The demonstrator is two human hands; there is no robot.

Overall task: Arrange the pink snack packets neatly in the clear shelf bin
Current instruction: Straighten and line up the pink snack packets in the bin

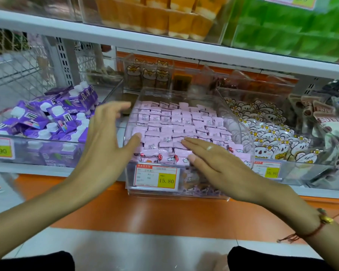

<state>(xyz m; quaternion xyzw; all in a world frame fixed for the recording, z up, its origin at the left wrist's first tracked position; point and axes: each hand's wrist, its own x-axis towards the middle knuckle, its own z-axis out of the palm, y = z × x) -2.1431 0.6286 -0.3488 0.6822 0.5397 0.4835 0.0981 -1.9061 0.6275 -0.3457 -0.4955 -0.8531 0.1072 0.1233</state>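
- Right hand (219,163): flat, fingers straight and together, palm down over front rows of the pink snack packets (176,128); fingertips (186,142) resting on or just above packet tops, can't tell which. Holding nothing. Ring on one finger, cord bracelet at wrist.
- Left hand (108,133): spread wide, fingers relaxed, at left wall of the clear shelf bin (241,122); thumb tip at the front-left packets, fingers reaching along outside of the wall. Holding nothing.
- Packets: inside the bin, mid shelf, standing in tight rows front to back, mostly upright. Front row looser, a few tipped with printed faces showing behind the price tag (157,178).
- Handling, judged: small sealed pillow packs, very light, soft crinkly film, crimped ends. Probably slick against each other, so likely to slide and topple in groups rather than stay put.
- Contents unknown; possibly crushable, so light pressure only.
- Where to take hold: single strays by pinching a crimped top edge or the two flat faces. For rows, better no grip: flat palm on tops to level, side of hand against row end to square up.
- Risk: pushing hard from front could buckle back rows or pop packets over the low front lip.
- Neighbours: purple pouches (53,118) in left bin, flower-print packs (266,133) in right bin; both separate.
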